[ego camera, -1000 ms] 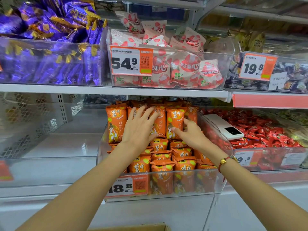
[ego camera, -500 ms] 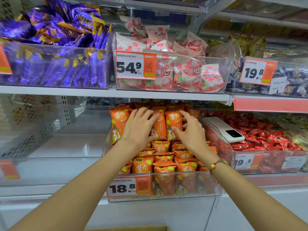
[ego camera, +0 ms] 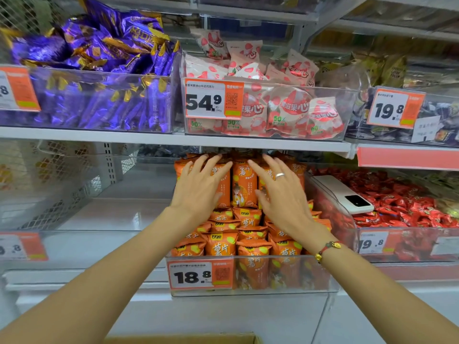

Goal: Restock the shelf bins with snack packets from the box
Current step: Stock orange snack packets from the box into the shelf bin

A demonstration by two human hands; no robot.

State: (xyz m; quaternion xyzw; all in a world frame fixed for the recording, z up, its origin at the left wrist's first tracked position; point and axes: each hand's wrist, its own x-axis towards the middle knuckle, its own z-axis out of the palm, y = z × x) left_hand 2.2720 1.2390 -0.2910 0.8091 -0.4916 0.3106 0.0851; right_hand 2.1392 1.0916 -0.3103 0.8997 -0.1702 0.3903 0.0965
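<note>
A clear shelf bin [ego camera: 320, 289] on the lower shelf is packed with orange snack packets [ego camera: 244, 184], a back row standing upright and lower rows lying in front. My left hand [ego camera: 200, 187] lies flat with spread fingers against the upright packets on the left. My right hand [ego camera: 280, 192], with a ring and a bead bracelet, lies flat with straight fingers against the upright packets on the right. Neither hand holds a packet. The top edge of the cardboard box [ego camera: 183, 338] shows at the bottom of the view.
Left of the orange bin stands a clear bin [ego camera: 74, 242] with nothing visible inside. To the right, a white phone [ego camera: 345, 194] lies on a bin of red packets [ego camera: 407, 209]. The upper shelf [ego camera: 173, 139] holds bins of purple packets [ego camera: 99, 100] and strawberry-print packets [ego camera: 285, 110].
Both hands have slid upward and further back along the upright orange packets, and the right hand has flattened out. The view has tilted up slightly.
</note>
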